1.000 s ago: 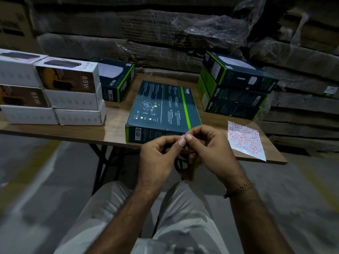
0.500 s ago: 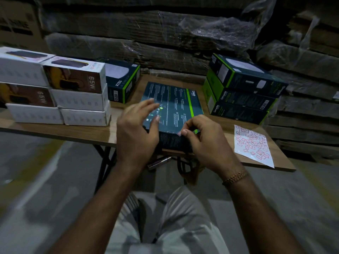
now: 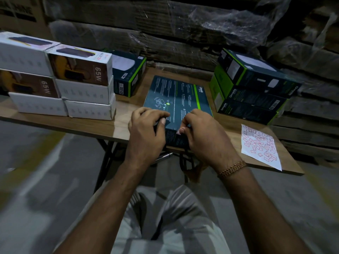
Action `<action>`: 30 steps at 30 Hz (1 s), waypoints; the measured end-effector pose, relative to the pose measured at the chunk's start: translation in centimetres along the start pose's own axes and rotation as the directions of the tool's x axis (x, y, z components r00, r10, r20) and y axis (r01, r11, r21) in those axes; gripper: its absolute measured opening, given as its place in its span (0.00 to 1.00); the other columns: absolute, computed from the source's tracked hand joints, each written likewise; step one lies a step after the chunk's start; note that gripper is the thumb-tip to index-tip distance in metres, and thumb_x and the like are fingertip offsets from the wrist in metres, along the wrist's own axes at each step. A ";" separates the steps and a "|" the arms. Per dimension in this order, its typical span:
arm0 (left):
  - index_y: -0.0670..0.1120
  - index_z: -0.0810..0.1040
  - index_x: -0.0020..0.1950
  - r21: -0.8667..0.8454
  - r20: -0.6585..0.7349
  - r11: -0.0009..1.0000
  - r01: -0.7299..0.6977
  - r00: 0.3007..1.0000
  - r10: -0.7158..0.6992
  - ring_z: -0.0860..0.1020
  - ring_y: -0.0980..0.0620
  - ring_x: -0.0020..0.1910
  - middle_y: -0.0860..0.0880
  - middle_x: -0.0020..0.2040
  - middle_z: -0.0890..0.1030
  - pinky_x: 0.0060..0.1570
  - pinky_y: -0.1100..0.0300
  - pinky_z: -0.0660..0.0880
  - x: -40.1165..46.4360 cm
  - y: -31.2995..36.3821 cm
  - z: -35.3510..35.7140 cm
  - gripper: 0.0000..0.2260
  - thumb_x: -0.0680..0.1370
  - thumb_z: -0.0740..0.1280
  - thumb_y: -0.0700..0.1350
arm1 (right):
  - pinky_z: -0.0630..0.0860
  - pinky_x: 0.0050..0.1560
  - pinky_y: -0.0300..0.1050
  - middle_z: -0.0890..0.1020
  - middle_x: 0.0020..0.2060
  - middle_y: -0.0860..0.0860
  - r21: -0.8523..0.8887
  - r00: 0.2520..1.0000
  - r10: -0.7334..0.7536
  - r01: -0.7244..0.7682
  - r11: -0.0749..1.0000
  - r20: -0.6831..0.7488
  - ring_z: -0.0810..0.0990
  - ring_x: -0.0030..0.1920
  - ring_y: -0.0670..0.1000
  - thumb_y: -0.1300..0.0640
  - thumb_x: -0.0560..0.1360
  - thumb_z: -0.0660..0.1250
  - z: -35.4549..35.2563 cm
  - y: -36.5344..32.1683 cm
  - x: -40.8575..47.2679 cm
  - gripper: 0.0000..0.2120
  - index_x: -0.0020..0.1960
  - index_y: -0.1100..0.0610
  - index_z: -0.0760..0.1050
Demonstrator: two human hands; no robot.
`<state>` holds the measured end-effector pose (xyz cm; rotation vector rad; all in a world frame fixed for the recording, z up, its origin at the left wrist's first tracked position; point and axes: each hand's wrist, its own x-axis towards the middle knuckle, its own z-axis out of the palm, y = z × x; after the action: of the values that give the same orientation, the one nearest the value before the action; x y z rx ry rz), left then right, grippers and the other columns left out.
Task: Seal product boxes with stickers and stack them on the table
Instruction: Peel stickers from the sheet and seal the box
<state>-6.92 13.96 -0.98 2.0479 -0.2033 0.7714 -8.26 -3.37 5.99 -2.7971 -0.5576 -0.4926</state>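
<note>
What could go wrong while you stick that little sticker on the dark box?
The sticker sits right at the flat dark box's near edge under the right hand, so it might crease or go on crooked. The box hangs at the table edge, held by the left hand, so a hard push could tip it off. The sticker sheet also lies near the edge.

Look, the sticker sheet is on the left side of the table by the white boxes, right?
Not quite. The head view shows the sticker sheet on the right side of the table, near the green boxes. The white boxes are stacked on the left side.
</note>
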 end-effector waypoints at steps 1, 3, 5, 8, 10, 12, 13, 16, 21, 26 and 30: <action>0.51 0.84 0.61 -0.004 0.001 1.000 -0.003 1.000 0.003 0.71 0.49 0.68 0.57 0.58 0.84 0.66 0.37 0.72 0.0 0.1 0.0 0.12 0.82 0.64 0.48 | 0.72 0.50 0.49 0.75 0.49 0.45 -0.019 1.000 -0.001 0.001 1.000 -0.001 0.74 0.53 0.49 0.50 0.83 0.67 0.0 -0.1 0.1 0.04 0.50 0.50 0.77; 0.51 0.84 0.61 -0.002 0.000 1.000 -0.003 1.000 0.003 0.72 0.49 0.68 0.58 0.58 0.83 0.66 0.36 0.72 0.1 0.1 0.0 0.13 0.82 0.63 0.49 | 0.69 0.46 0.47 0.74 0.49 0.44 -0.057 1.000 0.003 -0.003 0.998 0.004 0.73 0.53 0.48 0.49 0.83 0.67 0.0 -0.3 0.2 0.04 0.50 0.48 0.76; 0.52 0.84 0.61 0.018 0.004 1.000 0.005 1.000 -0.005 0.71 0.50 0.68 0.58 0.59 0.83 0.67 0.36 0.71 0.1 0.2 0.0 0.14 0.82 0.62 0.49 | 0.67 0.45 0.46 0.74 0.49 0.43 -0.090 1.000 0.006 -0.006 0.996 0.010 0.73 0.52 0.47 0.48 0.83 0.67 0.0 -0.4 0.2 0.05 0.50 0.47 0.75; 0.53 0.82 0.63 0.058 0.039 0.998 -0.001 0.999 -0.001 0.68 0.53 0.69 0.59 0.61 0.81 0.69 0.38 0.67 -0.1 0.4 -0.1 0.15 0.79 0.62 0.49 | 0.69 0.45 0.47 0.74 0.50 0.44 -0.123 1.000 0.001 0.001 0.992 0.018 0.73 0.53 0.48 0.47 0.83 0.66 -0.2 -0.6 0.3 0.05 0.51 0.47 0.74; 0.54 0.81 0.66 0.082 0.066 0.996 -0.019 0.998 0.013 0.67 0.53 0.70 0.59 0.63 0.80 0.70 0.39 0.67 -0.3 0.3 -0.1 0.17 0.78 0.64 0.50 | 0.67 0.44 0.47 0.74 0.51 0.43 -0.146 0.999 0.008 -0.003 0.989 0.034 0.73 0.54 0.48 0.47 0.84 0.66 -0.3 -0.7 0.3 0.05 0.52 0.47 0.74; 0.54 0.80 0.67 0.099 0.080 0.995 -0.031 0.996 0.023 0.66 0.53 0.71 0.59 0.64 0.79 0.70 0.38 0.67 -0.4 0.2 -0.2 0.18 0.77 0.65 0.52 | 0.66 0.44 0.46 0.74 0.51 0.44 -0.166 0.999 0.006 0.001 0.986 0.042 0.74 0.55 0.48 0.47 0.84 0.65 -0.4 -0.7 0.4 0.05 0.54 0.47 0.74; 0.55 0.80 0.67 0.107 0.085 0.994 -0.038 0.996 0.029 0.65 0.53 0.71 0.59 0.65 0.79 0.70 0.38 0.67 -0.4 0.2 -0.2 0.19 0.77 0.66 0.54 | 0.66 0.45 0.46 0.74 0.52 0.44 -0.172 0.999 0.005 0.003 0.985 0.043 0.74 0.55 0.49 0.47 0.84 0.65 -0.5 -0.7 0.4 0.05 0.54 0.47 0.74; 0.56 0.78 0.69 0.122 0.106 0.991 -0.057 0.993 0.044 0.65 0.52 0.72 0.59 0.66 0.77 0.70 0.38 0.66 -0.5 0.2 -0.4 0.22 0.76 0.69 0.56 | 0.68 0.45 0.47 0.75 0.53 0.45 -0.181 0.999 0.010 -0.001 0.983 0.051 0.75 0.57 0.49 0.47 0.84 0.65 -0.4 -0.7 0.5 0.05 0.56 0.48 0.75; 0.58 0.76 0.71 0.135 0.124 0.989 -0.052 0.992 0.035 0.63 0.52 0.74 0.60 0.68 0.76 0.71 0.39 0.65 -0.6 0.1 -0.5 0.26 0.74 0.72 0.62 | 0.68 0.45 0.47 0.75 0.54 0.45 -0.198 0.999 0.019 -0.009 0.980 0.050 0.75 0.58 0.49 0.48 0.85 0.63 -0.3 -0.7 0.5 0.06 0.57 0.48 0.75; 0.56 0.76 0.72 0.161 0.109 0.986 -0.050 0.994 0.033 0.63 0.52 0.74 0.59 0.68 0.76 0.72 0.38 0.66 -0.7 0.3 -0.3 0.27 0.74 0.74 0.61 | 0.68 0.44 0.47 0.75 0.54 0.45 -0.198 1.000 0.011 -0.006 0.980 0.025 0.75 0.58 0.49 0.48 0.85 0.63 -0.1 -0.7 0.4 0.05 0.56 0.48 0.75; 0.56 0.76 0.72 0.180 0.093 0.983 -0.046 0.995 0.029 0.64 0.51 0.74 0.58 0.68 0.77 0.71 0.38 0.67 -0.7 0.3 -0.1 0.26 0.75 0.75 0.60 | 0.68 0.45 0.47 0.75 0.54 0.44 -0.195 1.000 0.007 -0.004 0.981 0.014 0.75 0.57 0.49 0.48 0.84 0.63 0.0 -0.6 0.5 0.04 0.55 0.47 0.75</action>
<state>-7.69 13.79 -1.17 2.2605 -0.2298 0.7445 -8.08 -2.70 6.23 -2.9887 -0.5315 -0.5536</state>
